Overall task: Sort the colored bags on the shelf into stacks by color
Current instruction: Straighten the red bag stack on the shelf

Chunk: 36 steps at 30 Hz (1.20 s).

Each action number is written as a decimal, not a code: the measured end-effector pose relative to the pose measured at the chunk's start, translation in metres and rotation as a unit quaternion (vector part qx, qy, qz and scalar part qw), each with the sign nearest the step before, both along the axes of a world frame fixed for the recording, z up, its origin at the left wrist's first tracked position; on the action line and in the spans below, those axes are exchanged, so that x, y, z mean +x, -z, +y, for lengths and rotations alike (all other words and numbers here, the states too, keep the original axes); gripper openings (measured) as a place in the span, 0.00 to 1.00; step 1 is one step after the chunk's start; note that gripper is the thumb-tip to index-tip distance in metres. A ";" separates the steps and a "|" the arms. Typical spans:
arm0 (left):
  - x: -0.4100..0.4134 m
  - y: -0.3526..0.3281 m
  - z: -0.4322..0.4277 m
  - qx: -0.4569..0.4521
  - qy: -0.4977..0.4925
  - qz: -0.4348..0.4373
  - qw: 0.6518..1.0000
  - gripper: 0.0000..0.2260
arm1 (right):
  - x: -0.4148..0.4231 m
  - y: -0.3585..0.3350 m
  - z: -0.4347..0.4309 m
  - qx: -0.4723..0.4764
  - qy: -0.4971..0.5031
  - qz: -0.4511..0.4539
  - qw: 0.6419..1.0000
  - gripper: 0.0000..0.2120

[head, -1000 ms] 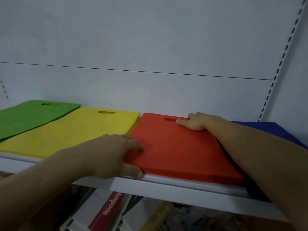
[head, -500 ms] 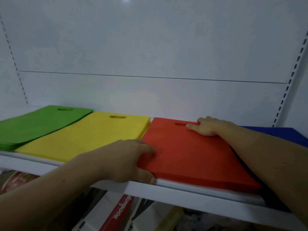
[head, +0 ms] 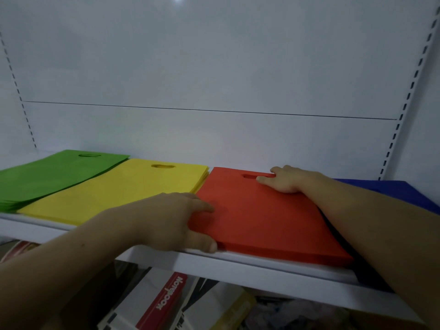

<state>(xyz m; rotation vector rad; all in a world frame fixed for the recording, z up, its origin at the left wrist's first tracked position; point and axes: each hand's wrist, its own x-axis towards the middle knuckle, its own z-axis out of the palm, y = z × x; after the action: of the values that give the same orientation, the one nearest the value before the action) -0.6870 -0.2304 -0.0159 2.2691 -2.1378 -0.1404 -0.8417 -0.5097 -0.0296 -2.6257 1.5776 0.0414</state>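
Observation:
Four flat stacks of bags lie side by side on the white shelf [head: 250,266]: green [head: 59,172] at far left, then yellow [head: 114,194], red [head: 266,215] and blue [head: 404,191] at far right. My left hand [head: 176,222] grips the near left corner of the red stack, fingers on top and thumb along its front edge. My right hand [head: 283,181] rests on the far end of the red stack, beside its handle cut-out. My right forearm crosses the gap between red and blue and hides a dark strip there.
The white back panel of the shelf unit rises close behind the stacks, with slotted uprights at both sides. Below the shelf lie books and papers, among them a red notebook [head: 169,298].
The view has shifted a little, so the stacks sit further right and lower in frame. Both hands keep their places on the red stack.

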 end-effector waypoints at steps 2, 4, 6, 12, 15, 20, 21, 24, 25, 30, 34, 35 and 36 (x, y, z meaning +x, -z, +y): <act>-0.003 -0.003 0.000 -0.007 -0.010 0.001 1.000 0.45 | -0.001 -0.002 0.004 -0.007 -0.004 0.000 1.000 0.43; -0.005 -0.005 -0.002 -0.010 -0.022 -0.005 1.000 0.46 | -0.004 -0.005 0.006 -0.012 -0.008 -0.001 1.000 0.43; -0.006 -0.007 -0.003 -0.006 -0.034 -0.016 0.999 0.46 | -0.007 -0.006 0.007 -0.015 -0.014 -0.004 1.000 0.44; 0.003 -0.014 -0.021 -0.039 -0.057 -0.010 0.998 0.36 | -0.013 -0.005 0.015 -0.016 -0.043 -0.012 0.999 0.44; 0.020 -0.013 -0.050 -0.040 -0.055 -0.022 0.997 0.33 | -0.016 -0.008 0.026 -0.005 -0.051 -0.015 0.999 0.43; 0.049 -0.006 -0.099 -0.038 -0.031 -0.015 0.999 0.33 | -0.026 -0.013 0.050 0.008 -0.047 -0.011 0.999 0.44; 0.054 -0.006 -0.108 -0.036 -0.027 -0.010 0.999 0.33 | -0.028 -0.013 0.057 0.008 -0.048 -0.012 0.999 0.45; 0.068 -0.003 -0.131 -0.020 -0.025 0.000 0.999 0.34 | -0.036 -0.018 0.084 0.013 -0.053 -0.014 0.998 0.44; 0.072 -0.002 -0.138 -0.016 -0.023 0.001 1.000 0.35 | -0.039 -0.020 0.095 0.020 -0.053 -0.016 0.998 0.45; 0.081 0.002 -0.171 -0.008 -0.011 0.007 1.000 0.35 | -0.052 -0.023 0.160 0.050 -0.045 -0.024 0.997 0.41; 0.079 0.004 -0.192 -0.001 0.003 0.004 1.000 0.36 | -0.059 -0.018 0.200 0.043 -0.034 0.001 0.998 0.48; 0.078 0.004 -0.196 0.003 0.005 0.006 1.000 0.36 | -0.060 -0.017 0.206 0.040 -0.028 0.003 0.999 0.49; 0.077 0.004 -0.200 0.007 0.006 0.009 1.000 0.36 | -0.061 -0.016 0.209 0.035 -0.023 0.003 0.999 0.50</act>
<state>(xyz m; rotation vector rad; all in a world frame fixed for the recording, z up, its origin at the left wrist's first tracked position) -0.6102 -0.4304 -0.0199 2.2538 -2.1477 -0.1751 -0.9028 -0.3002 -0.0133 -2.6095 1.4897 0.1052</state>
